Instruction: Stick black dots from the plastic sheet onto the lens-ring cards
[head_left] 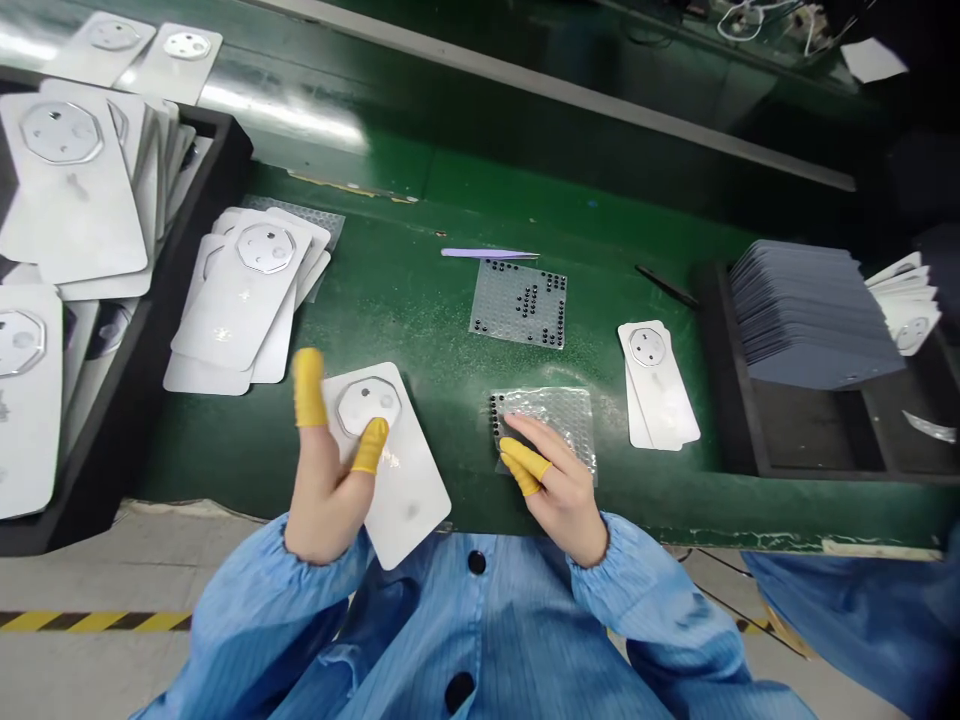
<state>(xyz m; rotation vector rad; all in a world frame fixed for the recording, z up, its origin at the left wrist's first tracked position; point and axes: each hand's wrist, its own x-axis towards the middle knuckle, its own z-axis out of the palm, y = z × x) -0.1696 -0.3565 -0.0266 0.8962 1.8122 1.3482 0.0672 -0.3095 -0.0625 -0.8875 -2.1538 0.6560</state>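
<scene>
My left hand (pixel 328 500) grips a white panel (pixel 409 480) with rounded corners and an octagonal recess near its top. The thumb, in a yellow finger cot, lies over the panel; another yellow-capped finger points up beside its left edge. The panel's lower end hangs over the table edge. My right hand (pixel 561 492) is closed over a clear dimpled sheet (pixel 562 410), its yellow-capped fingertips pinched together. Whatever is in the pinch is too small to make out. Small black dots (pixel 494 412) line the sheet's left edge.
Behind lie another dotted sheet (pixel 510 300) and purple tweezers (pixel 480 253). White panels (pixel 240 290) are piled left, beside a black tray (pixel 191 225) full of them. Two panels (pixel 660 390) lie right, near a black tray (pixel 750 420) holding grey sheets (pixel 810 310).
</scene>
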